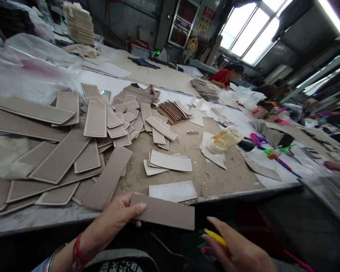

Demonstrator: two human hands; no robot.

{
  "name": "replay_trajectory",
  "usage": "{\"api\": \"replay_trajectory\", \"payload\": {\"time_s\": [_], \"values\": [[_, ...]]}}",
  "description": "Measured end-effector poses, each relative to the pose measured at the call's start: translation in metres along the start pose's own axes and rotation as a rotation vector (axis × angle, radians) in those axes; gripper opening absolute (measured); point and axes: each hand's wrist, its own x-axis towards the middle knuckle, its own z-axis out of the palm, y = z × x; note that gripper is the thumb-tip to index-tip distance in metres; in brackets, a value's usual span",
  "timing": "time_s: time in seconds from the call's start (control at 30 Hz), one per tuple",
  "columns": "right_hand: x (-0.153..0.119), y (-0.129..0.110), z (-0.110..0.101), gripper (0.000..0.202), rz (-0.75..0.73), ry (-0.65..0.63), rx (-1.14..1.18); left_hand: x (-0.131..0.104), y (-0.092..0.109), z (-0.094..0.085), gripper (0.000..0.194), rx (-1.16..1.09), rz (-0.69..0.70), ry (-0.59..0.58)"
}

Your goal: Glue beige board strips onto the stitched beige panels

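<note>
A flat taupe strip (166, 212) is pinched at its left end in my left hand (124, 211), thumb on top, just off the table's front edge. Right of the strip and apart from it, my right hand (235, 245) holds a yellow tool (216, 237) between thumb and fingers; its full shape is hidden. On the table beyond the strip lies a white, wet-looking piece (172, 191). Farther back, white pieces (171, 161) overlap one another. A messy container (218, 145) with yellowish smears stands on a scrap to the right.
Many taupe strips (59, 155) with pale borders are heaped on the table (232, 177) at the left. A small red-and-silver tool (192, 132) lies near the middle. Plastic bags (36, 71) fill the back left. A person in red (222, 77) leans over the far side.
</note>
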Motion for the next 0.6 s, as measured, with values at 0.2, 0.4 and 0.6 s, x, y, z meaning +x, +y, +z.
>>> {"api": "replay_trajectory", "payload": {"time_s": [0.2, 0.4, 0.6], "values": [[0.055, -0.050, 0.021, 0.042, -0.228, 0.040, 0.035, -0.002, -0.003, 0.016, 0.046, -0.021, -0.022, -0.034], [0.050, -0.019, 0.029, 0.038, -0.225, 0.106, -0.011, 0.006, -0.009, 0.007, 0.036, 0.376, 0.225, 0.095], [0.066, 0.017, 0.028, 0.032, -0.233, 0.029, -0.111, 0.028, -0.017, 0.000, 0.071, 1.109, 0.525, 0.344]]}}
